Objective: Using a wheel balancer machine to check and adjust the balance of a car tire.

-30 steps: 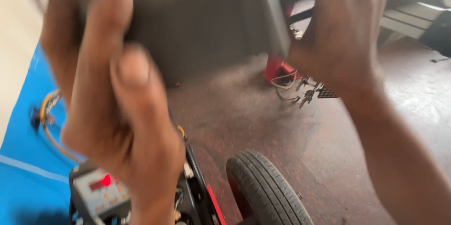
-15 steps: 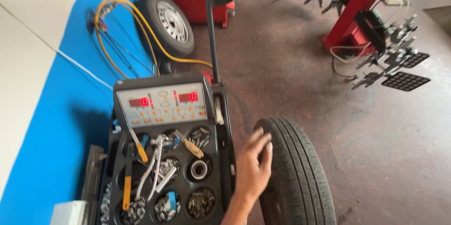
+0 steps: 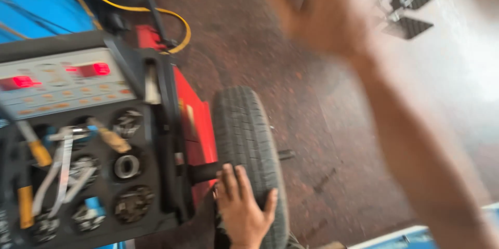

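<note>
While beside balancer (image 3: 67,85), hand (image 3: 241,211) on tyre (image 3: 243,129)

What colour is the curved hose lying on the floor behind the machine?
The hose is yellow, seen in the head view.

Grey rectangular control panel (image 3: 57,85) on top of black wheel balancing machine (image 3: 156,140), left side of view. Two small red glowing displays (image 3: 101,68) on panel, one left, one right. Rows of small orange buttons below. Picture blurred.
</note>
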